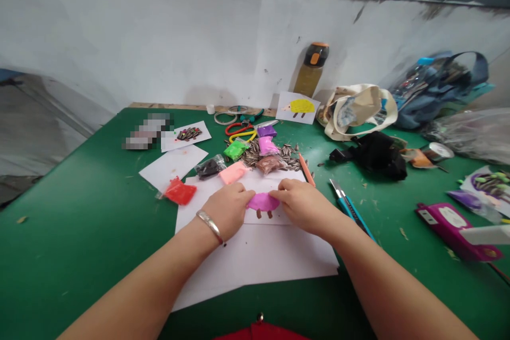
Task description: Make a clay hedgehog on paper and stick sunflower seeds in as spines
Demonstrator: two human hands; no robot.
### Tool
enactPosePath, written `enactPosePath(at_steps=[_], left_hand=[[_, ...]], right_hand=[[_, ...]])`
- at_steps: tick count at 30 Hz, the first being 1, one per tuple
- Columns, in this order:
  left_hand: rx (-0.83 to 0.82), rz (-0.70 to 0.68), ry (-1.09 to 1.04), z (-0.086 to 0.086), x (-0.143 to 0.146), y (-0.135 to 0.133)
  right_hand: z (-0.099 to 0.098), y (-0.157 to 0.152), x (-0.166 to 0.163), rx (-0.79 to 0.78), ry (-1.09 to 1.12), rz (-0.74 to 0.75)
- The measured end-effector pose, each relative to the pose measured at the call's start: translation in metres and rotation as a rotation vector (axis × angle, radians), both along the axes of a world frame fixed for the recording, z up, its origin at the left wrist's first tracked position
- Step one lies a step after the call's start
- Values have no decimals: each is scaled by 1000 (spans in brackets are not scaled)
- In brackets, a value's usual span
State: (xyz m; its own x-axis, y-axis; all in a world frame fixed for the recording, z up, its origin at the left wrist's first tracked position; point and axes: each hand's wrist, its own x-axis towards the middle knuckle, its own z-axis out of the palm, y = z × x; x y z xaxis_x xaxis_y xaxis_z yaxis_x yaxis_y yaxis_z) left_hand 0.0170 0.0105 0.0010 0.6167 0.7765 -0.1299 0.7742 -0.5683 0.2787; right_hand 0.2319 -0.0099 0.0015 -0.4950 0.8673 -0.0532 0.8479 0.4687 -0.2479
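Note:
A flat magenta-pink piece of modelling clay [263, 202] lies on a small white card, with two short brown clay legs [264, 214] below it. My left hand [229, 207], a silver bangle on its wrist, has curled fingers and its tip on the clay's left edge. From the other side my right hand [299, 203] pinches the right edge. Larger white sheets [255, 255] lie beneath. Just beyond the hands are a peach clay packet [233, 172], a brown packet [271, 164] and a pile of striped sunflower seeds [251, 155].
A blue utility knife [350, 207] lies right of the sheets. Red [180, 191], black [210, 167] and green [236, 149] clay packets sit left. Scissors [241, 130], a yellow hedgehog card [298, 108], a bottle [311, 69] and bags [358, 111] stand farther back. A purple device [458, 231] is right.

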Motion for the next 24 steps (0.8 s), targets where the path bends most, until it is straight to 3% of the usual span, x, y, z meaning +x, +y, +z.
enactPosePath(at_steps=[14,24], left_hand=[[-58,-10,-49,-2,1,4],[-60,-30,-73,-1,0,4]], right_hand=[[-8,1,-14,9,-13,-30],[5,0,14,-80,120,-102]])
